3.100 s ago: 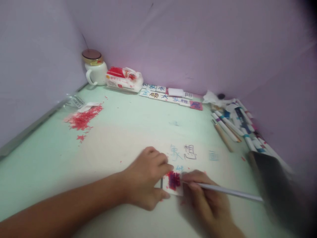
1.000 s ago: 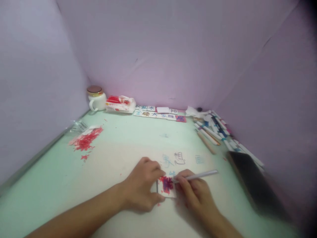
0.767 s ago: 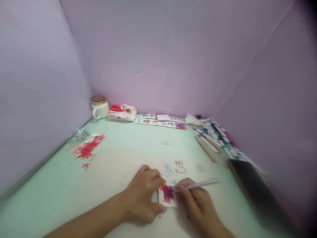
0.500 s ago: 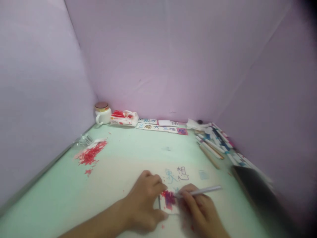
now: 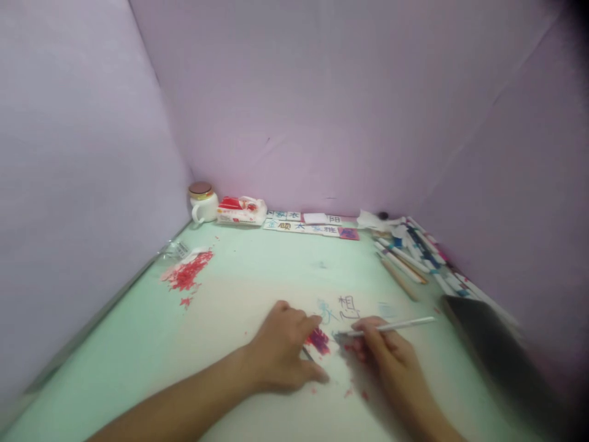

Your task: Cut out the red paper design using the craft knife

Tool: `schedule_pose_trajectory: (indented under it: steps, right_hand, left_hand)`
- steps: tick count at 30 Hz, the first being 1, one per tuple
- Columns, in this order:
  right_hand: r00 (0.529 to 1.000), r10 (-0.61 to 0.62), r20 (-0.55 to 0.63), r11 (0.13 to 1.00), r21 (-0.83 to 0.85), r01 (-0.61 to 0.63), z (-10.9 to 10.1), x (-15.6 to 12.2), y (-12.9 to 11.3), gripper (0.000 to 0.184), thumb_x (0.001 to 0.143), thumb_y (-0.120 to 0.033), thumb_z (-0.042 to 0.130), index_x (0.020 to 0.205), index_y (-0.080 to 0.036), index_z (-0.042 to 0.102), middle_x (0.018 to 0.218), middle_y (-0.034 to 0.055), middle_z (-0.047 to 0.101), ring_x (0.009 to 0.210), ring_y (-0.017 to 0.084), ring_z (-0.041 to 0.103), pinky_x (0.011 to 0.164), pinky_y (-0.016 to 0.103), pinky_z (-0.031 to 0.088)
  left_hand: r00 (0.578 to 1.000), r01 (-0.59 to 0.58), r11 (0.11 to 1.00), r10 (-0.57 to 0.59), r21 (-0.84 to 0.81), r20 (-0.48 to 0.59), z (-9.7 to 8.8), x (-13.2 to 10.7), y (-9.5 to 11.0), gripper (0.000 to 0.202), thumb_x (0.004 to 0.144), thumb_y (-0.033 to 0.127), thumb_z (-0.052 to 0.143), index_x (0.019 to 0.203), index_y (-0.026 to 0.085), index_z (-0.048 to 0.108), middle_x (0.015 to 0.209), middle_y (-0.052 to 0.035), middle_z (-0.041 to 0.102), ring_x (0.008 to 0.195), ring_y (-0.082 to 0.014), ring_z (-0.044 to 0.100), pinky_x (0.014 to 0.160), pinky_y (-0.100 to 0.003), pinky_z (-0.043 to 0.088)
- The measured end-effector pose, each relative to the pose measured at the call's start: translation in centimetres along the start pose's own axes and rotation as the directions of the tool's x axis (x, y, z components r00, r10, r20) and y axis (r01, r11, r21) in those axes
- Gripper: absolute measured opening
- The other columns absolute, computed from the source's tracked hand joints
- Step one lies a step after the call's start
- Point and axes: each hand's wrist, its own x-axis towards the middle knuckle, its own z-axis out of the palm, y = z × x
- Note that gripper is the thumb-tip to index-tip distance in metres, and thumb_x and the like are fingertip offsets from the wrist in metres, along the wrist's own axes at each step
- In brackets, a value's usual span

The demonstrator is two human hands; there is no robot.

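Observation:
My left hand (image 5: 284,350) lies curled on the pale green table (image 5: 239,288), thumb and fingers pinching a small white tile with a red and purple patch (image 5: 317,341). My right hand (image 5: 384,350) grips a thin white pen-like tool (image 5: 391,327), whose tip points left at the table just to the right of the tile. Red crumbs (image 5: 354,393) lie scattered below the tile. Handwritten characters (image 5: 347,305) are marked on the table just beyond both hands.
A pile of red shavings (image 5: 188,276) sits at the left. At the back wall stand a lidded white mug (image 5: 202,204), a tissue pack (image 5: 242,210) and a row of character tiles (image 5: 313,226). Marker pens (image 5: 414,255) and a dark flat object (image 5: 492,350) lie on the right.
The view has tilted and shifted. The tile has turned under my left hand, and my right hand with the tool has moved slightly right, off the tile.

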Motion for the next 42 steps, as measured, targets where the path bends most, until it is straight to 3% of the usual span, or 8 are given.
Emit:
schedule_pose_trajectory:
  steps: [13,18,23,28,34,38,42]
  right_hand:
    - [0.997,0.031,-0.075,0.999,0.02,-0.03,0.1,-0.6,-0.5,0.037,0.078,-0.054,0.064,0.072,-0.018,0.066,0.05,-0.0018,0.056,0.047,0.013,0.051,0.047,0.025,0.04]
    - [0.999,0.015,-0.044,1.0,0.015,-0.015,-0.1,-0.7,-0.3,0.037,0.082,-0.055,0.061,0.075,-0.018,0.063,0.052,-0.0013,0.056,0.048,0.014,0.051,0.048,0.025,0.04]
    - [0.996,-0.02,0.089,1.0,-0.009,0.021,-0.2,-0.7,-0.4,0.037,0.085,-0.053,0.057,0.074,-0.018,0.063,0.051,-0.0003,0.056,0.048,0.014,0.052,0.048,0.026,0.041]
    - [0.999,0.032,0.005,0.999,-0.019,-0.032,0.3,-1.3,-1.0,0.025,0.081,-0.043,0.065,0.073,-0.02,0.065,0.052,-0.0021,0.055,0.048,0.013,0.05,0.046,0.024,0.041]
    - [0.993,-0.12,0.002,0.992,-0.042,0.12,0.7,-1.8,-0.8,0.019,0.087,-0.036,0.058,0.076,-0.021,0.064,0.06,-0.0016,0.058,0.053,0.013,0.051,0.05,0.023,0.041]
    - [0.969,-0.242,0.052,0.961,-0.122,0.247,1.0,-2.0,-0.6,0.017,0.089,-0.032,0.054,0.079,-0.022,0.064,0.067,-0.0003,0.06,0.061,0.014,0.055,0.057,0.025,0.044]
    - [0.953,-0.279,0.117,0.938,-0.181,0.297,1.0,-2.0,-0.6,0.015,0.09,-0.026,0.051,0.082,-0.024,0.062,0.068,-0.0014,0.06,0.062,0.014,0.055,0.057,0.025,0.043]
  left_hand:
    - [0.999,-0.011,1.0,0.011,-0.011,0.038,-0.8,-0.2,0.5,0.063,0.067,0.047,0.076,0.117,0.014,0.057,0.089,-0.0084,0.066,0.082,-0.0243,0.061,0.087,-0.042,0.038]
    - [0.999,-0.013,0.999,0.014,-0.029,0.03,-0.7,0.0,0.5,0.059,0.069,0.047,0.077,0.114,0.015,0.057,0.089,-0.0075,0.066,0.083,-0.0242,0.06,0.085,-0.041,0.038]
    - [1.0,-0.022,0.999,0.023,-0.031,0.016,-0.3,0.0,0.3,0.051,0.073,0.049,0.073,0.107,0.015,0.056,0.089,-0.008,0.065,0.083,-0.0249,0.059,0.084,-0.041,0.037]
    - [0.997,-0.051,0.997,0.053,-0.051,0.047,-0.7,0.1,0.3,0.055,0.075,0.042,0.07,0.119,0.014,0.052,0.092,-0.0091,0.063,0.084,-0.0257,0.057,0.085,-0.042,0.036]
    - [0.994,-0.084,0.995,0.087,-0.046,0.068,-0.9,0.4,0.4,0.046,0.077,0.04,0.067,0.112,0.012,0.057,0.087,-0.0086,0.06,0.081,-0.0242,0.055,0.082,-0.041,0.036]
    - [0.992,-0.109,0.993,0.111,-0.04,0.054,-0.8,0.4,0.4,0.042,0.078,0.04,0.066,0.107,0.01,0.058,0.082,-0.0079,0.059,0.077,-0.0228,0.054,0.08,-0.04,0.036]
    - [0.991,-0.121,0.992,0.122,-0.021,0.061,-0.7,0.4,0.5,0.04,0.079,0.044,0.065,0.102,0.011,0.059,0.079,-0.0074,0.059,0.075,-0.0226,0.053,0.079,-0.039,0.036]
